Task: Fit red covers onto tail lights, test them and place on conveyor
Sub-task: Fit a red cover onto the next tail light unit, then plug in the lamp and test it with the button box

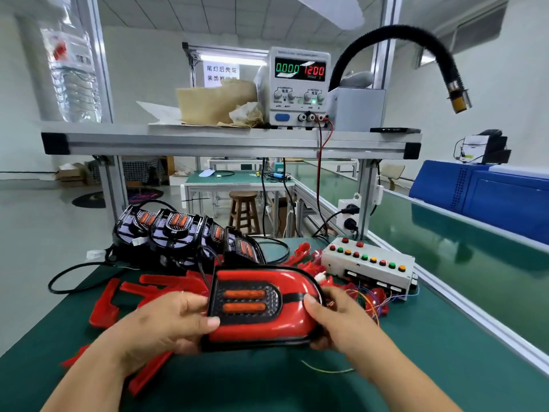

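Note:
I hold a tail light (261, 304) with a glossy red cover over the green bench, its face with two orange bars turned up. My left hand (166, 322) grips its left end, thumb on the dark centre panel. My right hand (335, 316) grips the right end, thumb on the red cover. Several loose red covers (107, 301) lie on the mat to the left and behind. Uncovered black tail lights (175, 233) with cables are stacked at the back left. The green conveyor (463, 263) runs along the right.
A white test box (368, 266) with coloured buttons and thin loose wires sits to the right of the tail light. On the shelf above stands a power supply (300, 87) reading 0.000 and 12.00. A black flexible hose (416, 55) hangs overhead. A blue machine (490, 197) stands beyond the conveyor.

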`<state>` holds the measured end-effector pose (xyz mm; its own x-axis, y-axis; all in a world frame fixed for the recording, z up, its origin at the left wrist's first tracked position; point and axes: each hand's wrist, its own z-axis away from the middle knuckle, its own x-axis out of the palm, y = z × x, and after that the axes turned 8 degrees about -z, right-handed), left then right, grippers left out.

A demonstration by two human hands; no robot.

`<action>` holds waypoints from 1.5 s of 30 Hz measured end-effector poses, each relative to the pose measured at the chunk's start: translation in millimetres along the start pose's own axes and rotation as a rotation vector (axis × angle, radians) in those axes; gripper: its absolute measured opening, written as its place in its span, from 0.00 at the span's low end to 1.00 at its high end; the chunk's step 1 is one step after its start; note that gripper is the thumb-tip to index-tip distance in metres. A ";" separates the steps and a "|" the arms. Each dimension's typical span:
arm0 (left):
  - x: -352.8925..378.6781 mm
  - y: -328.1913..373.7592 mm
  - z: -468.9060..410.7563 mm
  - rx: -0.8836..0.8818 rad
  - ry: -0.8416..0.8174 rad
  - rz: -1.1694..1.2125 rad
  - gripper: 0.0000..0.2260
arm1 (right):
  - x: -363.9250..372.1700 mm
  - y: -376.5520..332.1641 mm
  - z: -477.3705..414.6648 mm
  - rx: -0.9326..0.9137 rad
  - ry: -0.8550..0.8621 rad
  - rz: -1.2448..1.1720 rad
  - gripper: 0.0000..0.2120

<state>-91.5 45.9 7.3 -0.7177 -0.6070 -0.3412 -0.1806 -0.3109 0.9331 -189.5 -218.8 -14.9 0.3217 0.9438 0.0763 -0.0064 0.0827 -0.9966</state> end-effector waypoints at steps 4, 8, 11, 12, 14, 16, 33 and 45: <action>8.7 -15.2 15.8 -0.166 -0.036 -0.133 0.08 | -3.8 22.3 30.9 -0.001 -0.011 0.238 0.10; 12.8 -22.1 21.0 -0.258 0.044 -0.181 0.09 | -5.5 27.7 41.1 0.006 -0.030 0.399 0.11; 15.1 -17.5 20.4 -0.307 0.086 -0.165 0.10 | -4.6 22.6 40.0 0.031 -0.038 0.514 0.13; 16.0 -15.3 19.4 -0.319 0.095 -0.149 0.09 | -4.1 21.2 38.7 0.040 -0.043 0.547 0.14; 18.0 -10.3 17.2 -0.337 0.093 -0.128 0.08 | -3.2 19.6 35.8 0.030 -0.050 0.671 0.18; 19.9 -5.5 16.6 -0.344 0.079 -0.121 0.07 | -3.4 20.1 31.1 -0.012 -0.036 0.806 0.21; 16.0 -5.5 2.3 -0.246 0.319 -0.308 0.11 | -21.6 -11.0 -62.2 -0.274 -0.346 1.353 0.11; 28.1 17.4 23.7 -0.324 0.510 -0.820 0.09 | -59.2 4.3 -87.4 -0.347 0.198 0.889 0.14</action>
<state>-130.8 40.8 16.7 -0.0689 -0.3337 -0.9402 -0.2428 -0.9085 0.3402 -125.8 -302.2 -26.5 0.4879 0.5425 -0.6838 -0.0544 -0.7630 -0.6441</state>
